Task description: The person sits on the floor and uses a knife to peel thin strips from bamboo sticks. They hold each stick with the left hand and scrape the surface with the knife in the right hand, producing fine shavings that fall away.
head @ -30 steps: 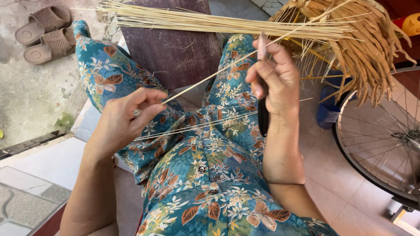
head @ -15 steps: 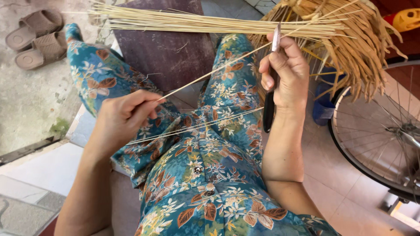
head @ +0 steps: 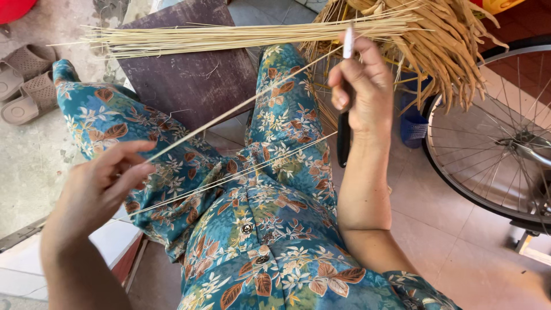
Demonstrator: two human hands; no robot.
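- Head view, hands: the left hand [head: 100,186] is near the person's left knee, on the near side of the dark board [head: 189,80]. Its thumb and forefinger pinch the low end of a thin pale strip [head: 229,113], and the other fingers are loosely spread.
- The right hand [head: 359,86] is raised at the right edge of the board and closed in a fist round a knife [head: 343,140]. The dark handle hangs below the fist and the pale blade tip points up above it. The top end of the strip meets this hand at the blade.
- Change: compared with half a second ago, the right hand sits higher, close under the bundle of sticks [head: 229,37] that lies across the far edge of the board. The left hand has drawn back toward the body. A longer stretch of strip now runs taut between the hands, so the knife seems to have travelled along it.
- A second thin strip [head: 229,178] lies slack across the lap, nearer the body than the board.
- Surroundings: a heap of dry straw-coloured fronds [head: 442,40] hangs right of the board, with a bicycle wheel [head: 493,143] beyond it. A pair of sandals [head: 26,86] sits on the floor to the left.
- Packages, labels, signs: none shows. Only a small blue container [head: 413,126] stands under the fronds, with no marking that can be made out.
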